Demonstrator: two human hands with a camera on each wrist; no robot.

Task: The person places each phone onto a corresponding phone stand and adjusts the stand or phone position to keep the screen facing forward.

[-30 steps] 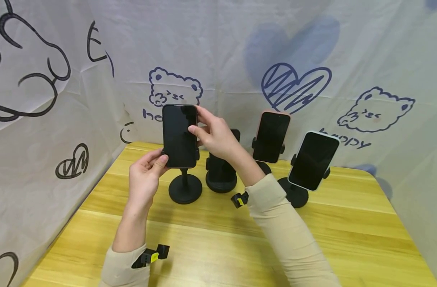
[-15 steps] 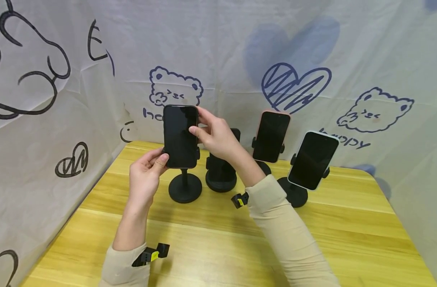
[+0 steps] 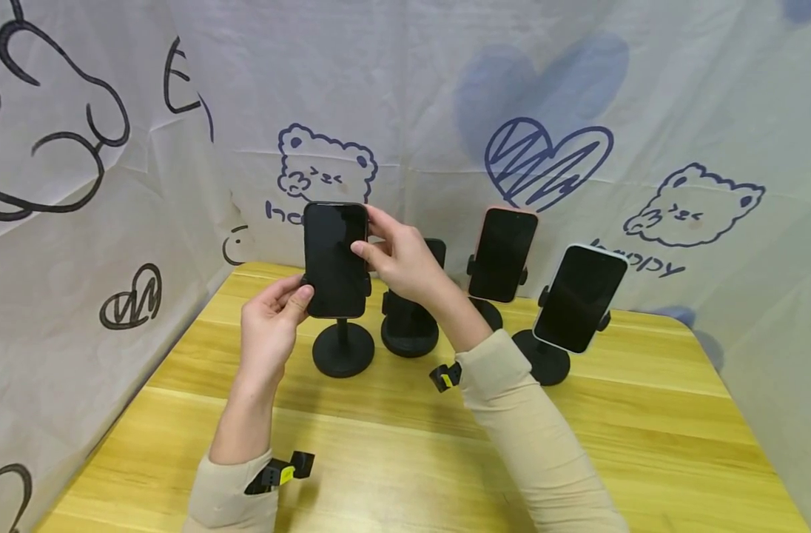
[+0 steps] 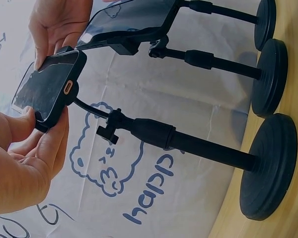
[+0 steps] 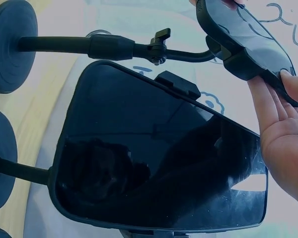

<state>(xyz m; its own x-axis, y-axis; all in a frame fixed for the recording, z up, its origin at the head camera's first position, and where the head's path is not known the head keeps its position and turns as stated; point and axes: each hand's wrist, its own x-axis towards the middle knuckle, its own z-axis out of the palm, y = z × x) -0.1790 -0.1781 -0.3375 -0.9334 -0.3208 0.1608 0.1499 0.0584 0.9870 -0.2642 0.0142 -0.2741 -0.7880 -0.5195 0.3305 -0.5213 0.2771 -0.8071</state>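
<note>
A black-framed smartphone (image 3: pixel 334 259) sits upright in the clamp of a black phone stand (image 3: pixel 343 352) at the left of the row. My left hand (image 3: pixel 270 322) pinches the stand's clamp at the phone's lower left side, thumb in front and fingers behind. Higher up, my right hand (image 3: pixel 405 259) grips the phone's right edge, its thumb on the screen. The left wrist view shows the stand's bent neck and pole (image 4: pixel 208 148) below the phone's end with its charging port. Part of the clamp is hidden by the left fingers.
Behind my right forearm, a second black phone (image 3: pixel 405 318) stands in its holder. Further right are a pink-edged phone (image 3: pixel 504 255) and a pale-edged phone (image 3: pixel 581 296), both in black stands. A patterned cloth (image 3: pixel 432 96) hangs behind the wooden table (image 3: pixel 379 459).
The phone has slid slightly down in the clamp, and my right hand has lowered with it. My left hand has stayed practically in place.
</note>
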